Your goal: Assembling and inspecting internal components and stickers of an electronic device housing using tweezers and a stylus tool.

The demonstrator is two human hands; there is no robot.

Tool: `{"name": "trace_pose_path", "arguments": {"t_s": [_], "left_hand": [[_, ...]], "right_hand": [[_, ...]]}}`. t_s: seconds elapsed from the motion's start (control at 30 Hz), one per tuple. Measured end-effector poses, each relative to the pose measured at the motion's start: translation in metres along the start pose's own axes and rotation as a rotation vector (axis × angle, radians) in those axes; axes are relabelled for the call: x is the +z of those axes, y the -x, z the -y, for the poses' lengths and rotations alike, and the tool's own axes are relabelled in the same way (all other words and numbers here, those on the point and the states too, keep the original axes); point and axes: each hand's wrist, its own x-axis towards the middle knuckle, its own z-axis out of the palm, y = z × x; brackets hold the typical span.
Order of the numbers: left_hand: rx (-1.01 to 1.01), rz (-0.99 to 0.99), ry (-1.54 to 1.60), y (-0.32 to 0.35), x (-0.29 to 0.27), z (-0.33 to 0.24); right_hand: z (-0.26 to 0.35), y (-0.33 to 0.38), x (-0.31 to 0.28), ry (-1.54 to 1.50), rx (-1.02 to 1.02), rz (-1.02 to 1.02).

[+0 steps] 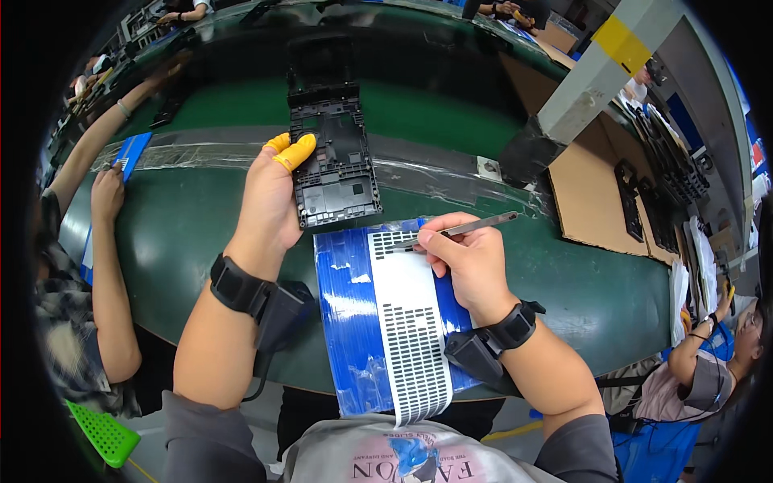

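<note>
The left hand (275, 187) clamps its grip on a black plastic frame (336, 169); the right hand (473, 262) clamps its grip on tweezers (489, 221), tips at a white sheet (407, 283).

The black housing (342, 196) partly hides the left hand (272, 189).

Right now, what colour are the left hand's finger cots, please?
The finger cots on the left hand are yellow, clearest in the head view.
</note>
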Motion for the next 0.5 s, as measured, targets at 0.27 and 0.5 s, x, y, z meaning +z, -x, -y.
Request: {"name": "trace_pose_path", "arguments": {"t_s": [0.27, 0.5], "left_hand": [[0.03, -0.038, -0.059, 0.013, 0.014, -0.001], [0.184, -0.133, -0.166, 0.012, 0.011, 0.015]], "right_hand": [[-0.001, -0.002, -0.005, -0.031, 0.041, -0.014], [-0.006, -0.001, -0.005, -0.004, 0.051, -0.025]]}}
